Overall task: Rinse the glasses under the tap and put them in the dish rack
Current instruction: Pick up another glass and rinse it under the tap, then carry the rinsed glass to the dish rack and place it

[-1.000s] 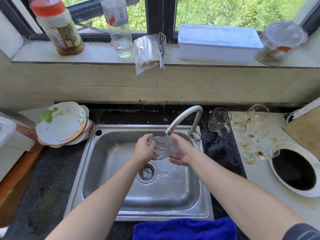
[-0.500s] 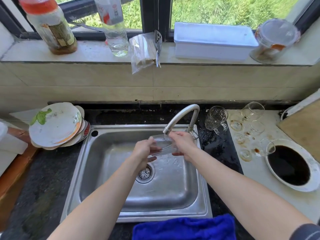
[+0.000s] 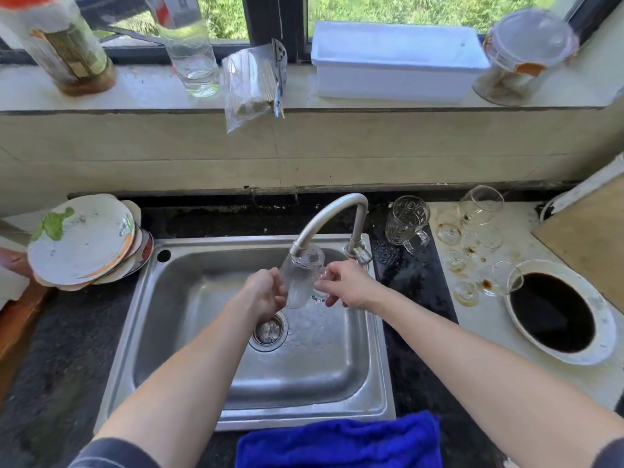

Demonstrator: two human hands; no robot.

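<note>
A clear glass mug (image 3: 301,279) is held upright over the steel sink (image 3: 189,332), its mouth right under the tap spout (image 3: 332,214). My left hand (image 3: 265,292) grips its side and base. My right hand (image 3: 347,287) holds its handle. Water splashes on the sink floor near the drain (image 3: 269,331). A second patterned glass mug (image 3: 407,219) stands to the right of the tap. Several small stained glasses (image 3: 472,238) sit on the white counter at the right; one of them (image 3: 481,202) lies tipped. No dish rack is in view.
A stack of plates (image 3: 84,241) leans at the sink's left. A white-rimmed dish of dark liquid (image 3: 557,312) and a wooden board (image 3: 594,241) are at the right. A blue cloth (image 3: 341,440) lies on the front edge. Bottles, a jar and a white box (image 3: 395,60) line the windowsill.
The mug has turned from lying sideways between my hands to upright, and has risen so that its mouth is under the spout. My right hand has shifted to the handle.
</note>
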